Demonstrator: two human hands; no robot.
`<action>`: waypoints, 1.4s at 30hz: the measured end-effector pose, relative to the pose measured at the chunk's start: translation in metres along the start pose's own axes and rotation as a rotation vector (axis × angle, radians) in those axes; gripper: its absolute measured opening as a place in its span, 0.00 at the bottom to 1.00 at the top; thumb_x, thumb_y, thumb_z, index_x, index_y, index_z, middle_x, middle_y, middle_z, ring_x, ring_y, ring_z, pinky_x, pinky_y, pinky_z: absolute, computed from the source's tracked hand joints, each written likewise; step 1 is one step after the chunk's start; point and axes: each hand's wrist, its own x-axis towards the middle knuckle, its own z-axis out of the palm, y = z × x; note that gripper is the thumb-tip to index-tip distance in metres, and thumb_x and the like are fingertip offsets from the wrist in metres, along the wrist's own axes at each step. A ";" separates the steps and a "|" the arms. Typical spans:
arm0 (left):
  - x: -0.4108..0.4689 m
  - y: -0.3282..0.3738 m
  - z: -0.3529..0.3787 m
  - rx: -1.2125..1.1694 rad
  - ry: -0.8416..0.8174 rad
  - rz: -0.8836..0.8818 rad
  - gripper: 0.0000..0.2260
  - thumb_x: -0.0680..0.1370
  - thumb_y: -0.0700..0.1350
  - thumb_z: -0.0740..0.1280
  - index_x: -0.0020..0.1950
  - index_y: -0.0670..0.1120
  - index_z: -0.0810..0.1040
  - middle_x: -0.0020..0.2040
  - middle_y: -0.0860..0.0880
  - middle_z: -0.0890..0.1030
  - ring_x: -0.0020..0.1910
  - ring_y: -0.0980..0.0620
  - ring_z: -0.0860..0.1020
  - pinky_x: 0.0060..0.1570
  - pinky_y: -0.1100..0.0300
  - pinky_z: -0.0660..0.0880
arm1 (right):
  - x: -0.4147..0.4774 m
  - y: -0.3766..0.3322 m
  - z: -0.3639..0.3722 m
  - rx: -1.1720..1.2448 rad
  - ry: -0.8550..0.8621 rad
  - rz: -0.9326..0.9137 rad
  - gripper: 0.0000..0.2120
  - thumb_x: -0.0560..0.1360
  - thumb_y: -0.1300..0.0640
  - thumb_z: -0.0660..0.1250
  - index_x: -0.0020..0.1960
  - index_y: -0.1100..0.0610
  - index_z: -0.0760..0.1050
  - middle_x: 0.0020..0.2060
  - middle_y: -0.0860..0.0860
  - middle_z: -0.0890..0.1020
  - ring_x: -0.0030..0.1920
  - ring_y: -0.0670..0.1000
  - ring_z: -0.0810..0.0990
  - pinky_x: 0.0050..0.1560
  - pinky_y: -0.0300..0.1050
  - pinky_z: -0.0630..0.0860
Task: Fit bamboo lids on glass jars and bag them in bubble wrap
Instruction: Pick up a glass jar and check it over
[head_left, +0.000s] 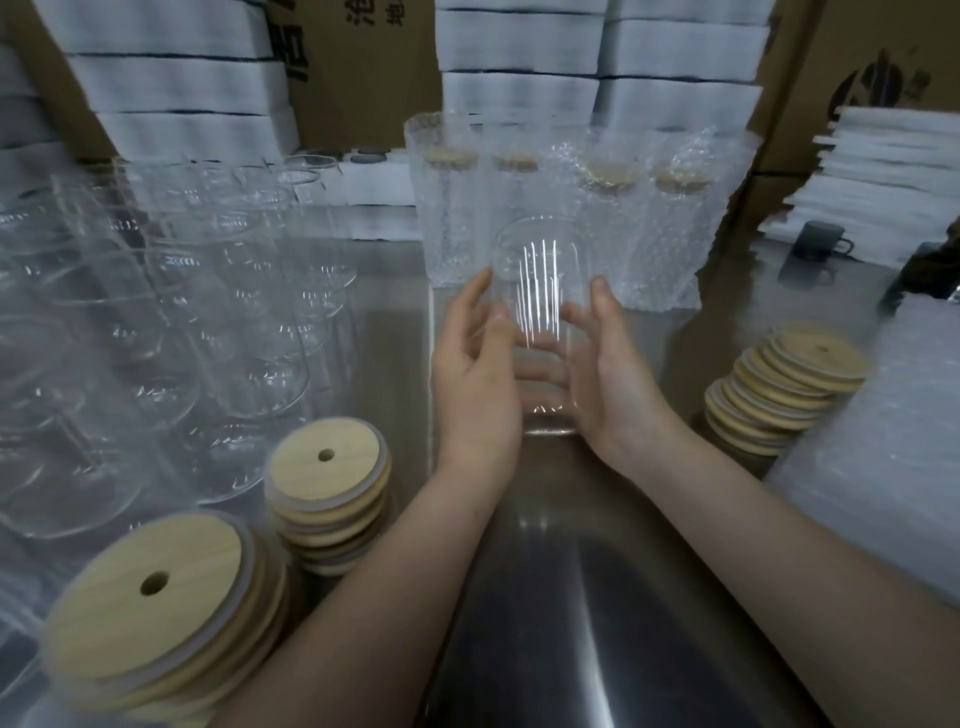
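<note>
Steel table (597, 597) under me, bagged jars (571, 218) behind. My left hand (472, 379) and right hand (618, 379) cradle an unlidded glass jar (540, 291), fingers (475, 296) curled round its walls. It looks slick, brittle and light; I'd grip mid-body, firmly.

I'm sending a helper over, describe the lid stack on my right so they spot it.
Start at the steel table. Right of the right hand stands a stack of bamboo lids. Unlike the two stacks on the left, it leans, lids fanned sideways.
</note>
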 end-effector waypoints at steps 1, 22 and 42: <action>0.000 0.000 0.001 0.001 -0.017 -0.022 0.16 0.82 0.39 0.61 0.71 0.46 0.73 0.58 0.51 0.82 0.53 0.60 0.81 0.52 0.68 0.76 | 0.001 0.000 0.000 -0.025 0.018 -0.005 0.27 0.79 0.34 0.52 0.65 0.52 0.74 0.57 0.57 0.83 0.52 0.59 0.84 0.51 0.57 0.81; -0.007 0.004 0.000 -0.030 -0.021 -0.112 0.33 0.66 0.55 0.76 0.69 0.50 0.71 0.59 0.47 0.81 0.46 0.55 0.85 0.43 0.56 0.82 | -0.003 0.001 0.021 -0.185 0.143 -0.059 0.27 0.81 0.35 0.49 0.61 0.55 0.71 0.53 0.61 0.83 0.44 0.61 0.84 0.44 0.57 0.82; -0.005 0.009 -0.001 -0.213 -0.238 -0.226 0.29 0.75 0.62 0.58 0.69 0.47 0.74 0.55 0.44 0.82 0.51 0.42 0.80 0.48 0.52 0.79 | -0.001 -0.009 0.007 0.008 -0.043 0.161 0.24 0.81 0.40 0.54 0.47 0.57 0.78 0.33 0.54 0.78 0.29 0.50 0.73 0.31 0.42 0.65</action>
